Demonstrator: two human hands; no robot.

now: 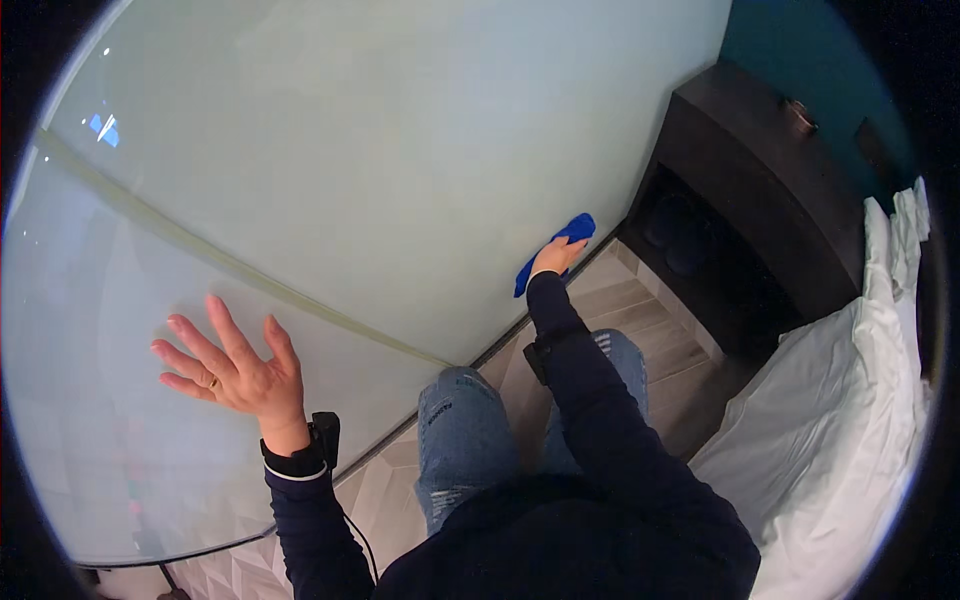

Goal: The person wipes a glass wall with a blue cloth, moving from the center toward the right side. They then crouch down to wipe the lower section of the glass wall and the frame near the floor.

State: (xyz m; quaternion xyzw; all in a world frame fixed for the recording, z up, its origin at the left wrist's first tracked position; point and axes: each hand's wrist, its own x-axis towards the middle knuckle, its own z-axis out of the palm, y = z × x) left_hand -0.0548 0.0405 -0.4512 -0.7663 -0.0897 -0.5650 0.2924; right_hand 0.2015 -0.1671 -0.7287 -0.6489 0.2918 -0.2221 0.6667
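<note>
In front of me stands a large, pale, glossy glass panel (390, 150), crossed by a slanting greenish seam (225, 259). My left hand (240, 367) rests against the panel left of that seam, fingers spread and nothing in it. A ring is on one finger. Low on the right part of the panel, my right hand (559, 255) grips a blue cloth (577, 227) and presses it to the surface near the dark bottom edge. Part of the cloth is hidden under the hand.
A dark cabinet (750, 150) with an open niche adjoins the panel at right, with a small item (801, 116) on top. White bedding (802, 420) hangs at my right. Light wood-look floor (637, 322) lies below, by my denim-covered knees (461, 420). A cable (364, 536) runs along my left sleeve.
</note>
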